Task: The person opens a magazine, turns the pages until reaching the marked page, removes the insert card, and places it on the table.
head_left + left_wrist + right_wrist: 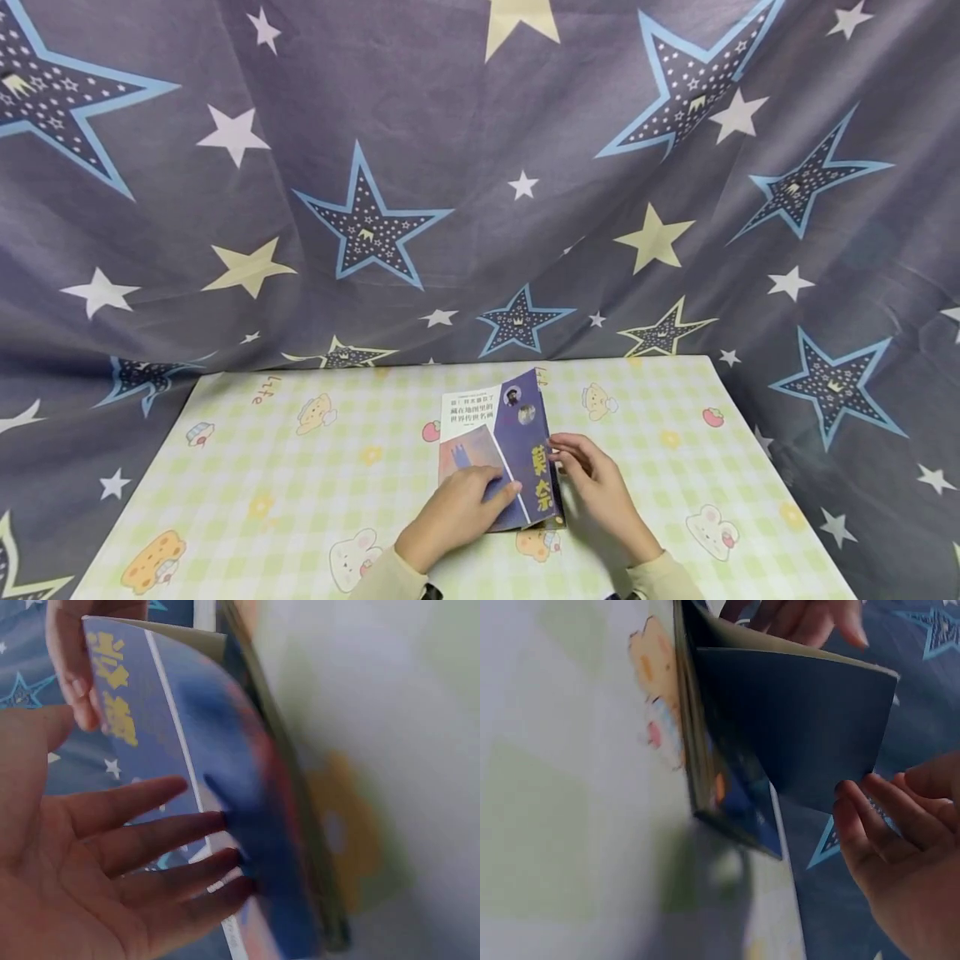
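Observation:
A thin book (525,483) with a purple-blue and white cover and yellow lettering lies on the table, its right part lifted. My left hand (461,508) rests on the lower left of the cover; the left wrist view shows its fingers spread, fingertips against the blue picture (225,750). At the raised right edge, my right hand (596,483) touches the cover with its fingertips. In the right wrist view its thumb stands apart from the edge, and the dark inner side of the lifted cover (802,720) shows above the pages (697,772).
The table (262,467) wears a green-and-white checked cloth printed with cartoon animals and fruit. Behind it and along the sides hangs a dark curtain (465,150) with stars. The table's back edge meets the curtain just beyond the book.

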The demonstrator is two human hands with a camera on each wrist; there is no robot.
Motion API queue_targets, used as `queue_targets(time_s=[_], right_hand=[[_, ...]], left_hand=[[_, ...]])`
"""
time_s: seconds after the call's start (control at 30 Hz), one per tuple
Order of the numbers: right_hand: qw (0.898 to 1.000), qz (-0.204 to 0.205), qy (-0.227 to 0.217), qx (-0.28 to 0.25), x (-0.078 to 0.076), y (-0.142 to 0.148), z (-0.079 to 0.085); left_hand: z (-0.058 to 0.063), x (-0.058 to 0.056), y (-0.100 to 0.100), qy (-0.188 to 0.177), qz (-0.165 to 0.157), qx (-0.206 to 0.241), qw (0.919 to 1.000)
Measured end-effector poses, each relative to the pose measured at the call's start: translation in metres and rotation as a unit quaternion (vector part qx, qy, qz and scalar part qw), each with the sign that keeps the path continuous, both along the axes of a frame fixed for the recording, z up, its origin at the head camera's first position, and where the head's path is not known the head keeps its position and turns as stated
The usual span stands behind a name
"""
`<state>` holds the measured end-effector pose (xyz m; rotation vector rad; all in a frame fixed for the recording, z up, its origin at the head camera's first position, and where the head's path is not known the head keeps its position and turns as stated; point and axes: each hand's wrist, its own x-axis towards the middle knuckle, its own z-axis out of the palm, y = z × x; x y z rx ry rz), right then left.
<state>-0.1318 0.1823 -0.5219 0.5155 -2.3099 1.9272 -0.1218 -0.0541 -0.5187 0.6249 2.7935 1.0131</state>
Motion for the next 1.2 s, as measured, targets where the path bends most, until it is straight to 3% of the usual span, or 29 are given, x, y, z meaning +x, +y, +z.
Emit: queue_targets(time_s=[0.23, 0.4, 0.53, 0.73, 0.87, 0.97, 1.07, 1.2], right_hand=[[0.997, 0.033, 0.052, 0.046, -0.001, -0.016, 0.014], [0.996, 0.058, 0.057, 0.046, -0.003, -0.020, 0.018], [0.996, 0.065, 0.048, 0.047, -0.003, -0.019, 0.019], [0.997, 0.050, 0.041, 0.045, -0.004, -0.008, 0.022], [0.994, 0.020, 0.036, 0.098, -0.004, 0.001, 0.023], [0.985, 0.017, 0.038, 0.169, -0.002, 0.007, 0.021], [0.971, 0.044, 0.031, 0.232, 0.000, 0.011, 0.016], [0.940, 0.105, 0.025, 0.325, 0.003, 0.011, 0.011]], left_hand=[[0.010, -0.010, 0.010, -0.032, 0.028, 0.012, 0.9990], [0.013, -0.011, 0.014, -0.036, 0.045, 0.009, 0.9983], [0.015, -0.009, 0.012, -0.036, 0.045, 0.036, 0.9977], [0.029, -0.007, -0.001, -0.006, 0.049, 0.123, 0.9912], [0.048, -0.002, -0.020, 0.040, 0.078, 0.155, 0.9841], [0.061, 0.004, -0.040, 0.054, 0.120, 0.166, 0.9774], [0.072, 0.012, -0.064, 0.048, 0.169, 0.169, 0.9699], [0.081, 0.021, -0.098, 0.040, 0.232, 0.141, 0.9617]])
